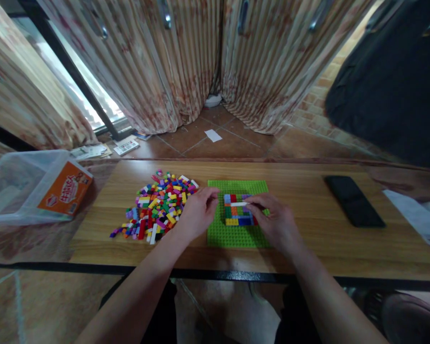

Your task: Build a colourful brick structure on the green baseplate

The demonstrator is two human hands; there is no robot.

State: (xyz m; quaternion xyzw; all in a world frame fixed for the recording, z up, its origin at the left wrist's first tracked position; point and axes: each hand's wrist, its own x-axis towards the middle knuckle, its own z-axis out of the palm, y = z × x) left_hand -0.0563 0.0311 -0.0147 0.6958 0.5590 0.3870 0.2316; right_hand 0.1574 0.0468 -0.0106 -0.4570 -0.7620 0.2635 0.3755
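A green baseplate lies on the wooden table, and several coloured toy bricks form a square outline on it. My right hand reaches over the plate's right side, with thumb and fingers closed on a long white brick. That brick is level above the built bricks; whether it touches them I cannot tell. At the plate's left edge is my left hand, its fingers curled and pinched together. Anything between those fingertips is too small or hidden to make out. Beside it spreads a pile of loose mixed bricks.
A clear plastic tub with an orange label stands off the table's left end. A black phone lies on the right of the table, near white paper. Beyond are curtains and a tiled floor with a paper scrap.
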